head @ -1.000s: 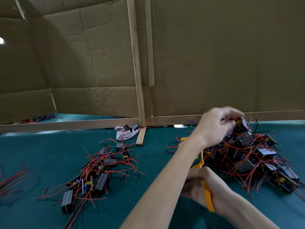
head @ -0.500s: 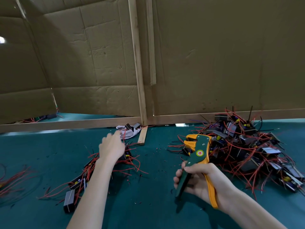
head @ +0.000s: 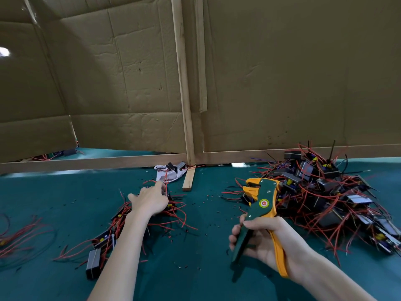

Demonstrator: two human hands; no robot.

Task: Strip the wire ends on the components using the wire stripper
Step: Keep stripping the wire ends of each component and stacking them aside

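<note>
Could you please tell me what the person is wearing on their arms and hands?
Nothing that shows: the left hand and right hand are ungloved, the left forearm and right forearm are bare to the picture's edge, sleeveless, and no watch, bracelet or ring is visible.

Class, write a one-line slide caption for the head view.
Right hand grips a green-and-yellow wire stripper while the left hand rests on the smaller pile of red-wired components.

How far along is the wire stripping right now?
Likely done: small pile of grey block components with red wires, under the left hand. In hand: green-and-yellow wire stripper, right hand gripping it. Left: the much larger tangled heap at right.
</note>
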